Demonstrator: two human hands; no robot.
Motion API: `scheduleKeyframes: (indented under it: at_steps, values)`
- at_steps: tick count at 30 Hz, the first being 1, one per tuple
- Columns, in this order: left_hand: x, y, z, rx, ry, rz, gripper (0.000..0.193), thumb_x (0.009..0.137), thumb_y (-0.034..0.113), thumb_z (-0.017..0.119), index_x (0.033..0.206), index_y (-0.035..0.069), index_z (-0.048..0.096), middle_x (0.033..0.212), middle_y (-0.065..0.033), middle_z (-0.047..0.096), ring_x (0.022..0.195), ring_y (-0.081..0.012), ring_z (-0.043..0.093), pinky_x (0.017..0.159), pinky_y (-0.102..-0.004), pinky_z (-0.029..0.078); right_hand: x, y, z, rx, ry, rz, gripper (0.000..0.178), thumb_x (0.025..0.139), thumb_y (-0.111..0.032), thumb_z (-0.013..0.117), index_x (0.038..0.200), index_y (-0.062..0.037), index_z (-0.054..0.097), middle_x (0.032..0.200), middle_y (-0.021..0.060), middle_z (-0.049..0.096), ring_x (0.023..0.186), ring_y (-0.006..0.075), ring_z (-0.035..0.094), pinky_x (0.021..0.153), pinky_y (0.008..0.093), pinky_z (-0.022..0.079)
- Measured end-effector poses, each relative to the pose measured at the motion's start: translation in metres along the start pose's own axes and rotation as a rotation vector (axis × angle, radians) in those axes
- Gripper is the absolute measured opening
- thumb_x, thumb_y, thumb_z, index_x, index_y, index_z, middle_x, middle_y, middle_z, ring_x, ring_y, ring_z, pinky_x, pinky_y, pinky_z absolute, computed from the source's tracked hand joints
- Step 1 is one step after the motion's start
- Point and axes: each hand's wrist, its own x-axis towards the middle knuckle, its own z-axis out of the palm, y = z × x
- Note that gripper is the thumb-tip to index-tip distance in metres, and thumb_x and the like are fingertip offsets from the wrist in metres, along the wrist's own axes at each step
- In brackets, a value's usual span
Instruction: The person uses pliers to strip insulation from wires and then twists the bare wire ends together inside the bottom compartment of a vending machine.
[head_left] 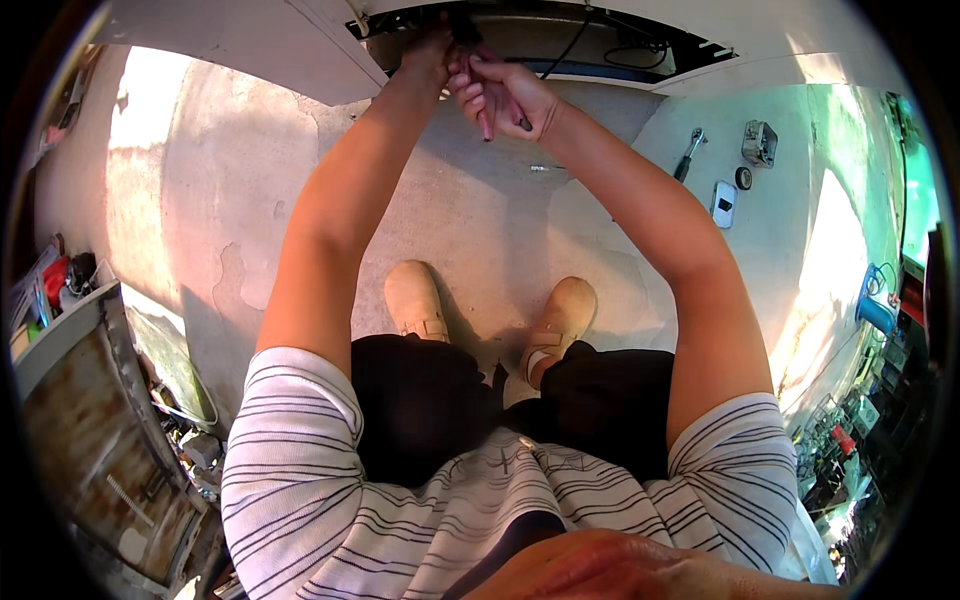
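Observation:
Both my arms reach forward to a gap [600, 50] in a white panelled body at the top. My left hand [430, 52] is at the gap's left part, beside a dark piece [463, 30]; shadow hides its fingers. Just right of it, my right hand [508, 95] has its fingers curled round a slim tool [525, 124], whose dark end sticks out below the palm. The tool's kind and its far end are hidden. The two hands are close together, and I cannot tell whether they touch.
A ratchet wrench [690, 153], a small metal box [760, 143], a black ring [743, 178] and a phone [723, 204] lie on the concrete floor at right. A small bit [545, 168] lies below my hands. A rusty framed panel [110, 440] stands left; clutter [850, 430] lines the right.

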Motion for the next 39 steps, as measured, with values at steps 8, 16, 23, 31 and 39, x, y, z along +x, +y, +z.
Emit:
scheduleKeyframes:
  at_steps: [8,16,23,31,39]
  values:
    - [-0.023,-0.018,0.066,0.259,0.394,0.383,0.036,0.102,0.031,0.054,0.129,0.009,0.054,0.109,-0.0074,0.067,0.095,-0.016,0.064,0.083,-0.0283,0.05,-0.021,0.008,-0.027,-0.374,0.35,-0.083,0.026,0.104,-0.021,0.046,0.121,-0.003,0.056,0.102,0.0077,0.063,0.088,0.0131,0.062,0.079,0.0293,0.054]
    - [-0.048,-0.012,0.071,0.828,0.595,0.554,0.029,0.096,0.023,0.065,0.119,0.007,0.068,0.104,-0.0018,0.07,0.097,-0.0103,0.062,0.088,-0.0246,0.047,-0.026,0.012,-0.056,-0.811,0.42,-0.062,0.034,0.101,-0.029,0.051,0.13,-0.0096,0.057,0.112,0.0036,0.065,0.083,0.0082,0.059,0.073,0.0234,0.05]
    - [-0.053,-0.014,0.084,1.053,0.685,0.648,0.025,0.095,0.023,0.063,0.114,0.009,0.071,0.097,-0.0082,0.073,0.088,-0.0161,0.065,0.083,-0.027,0.049,-0.035,0.011,-0.048,-0.743,0.326,-0.128,0.024,0.102,-0.025,0.052,0.118,-0.0074,0.057,0.103,0.0054,0.064,0.074,0.0059,0.057,0.077,0.0255,0.052]
    - [-0.049,-0.019,0.078,1.09,0.704,0.725,0.024,0.096,0.021,0.062,0.115,0.009,0.07,0.099,-0.0101,0.073,0.089,-0.0169,0.067,0.082,-0.0281,0.051,-0.043,-0.001,-0.038,-0.783,0.282,-0.12,0.026,0.102,-0.025,0.052,0.118,-0.0054,0.058,0.106,0.0071,0.065,0.073,0.0054,0.056,0.078,0.0246,0.052]
    - [-0.057,-0.017,0.077,1.19,0.664,0.813,0.022,0.094,0.016,0.063,0.114,0.01,0.071,0.102,-0.0129,0.072,0.093,-0.0243,0.07,0.084,-0.0309,0.053,-0.05,-0.011,-0.033,-0.807,0.24,-0.067,0.034,0.101,-0.027,0.052,0.124,-0.0023,0.058,0.105,0.0062,0.065,0.067,0.0021,0.051,0.064,0.0152,0.046]
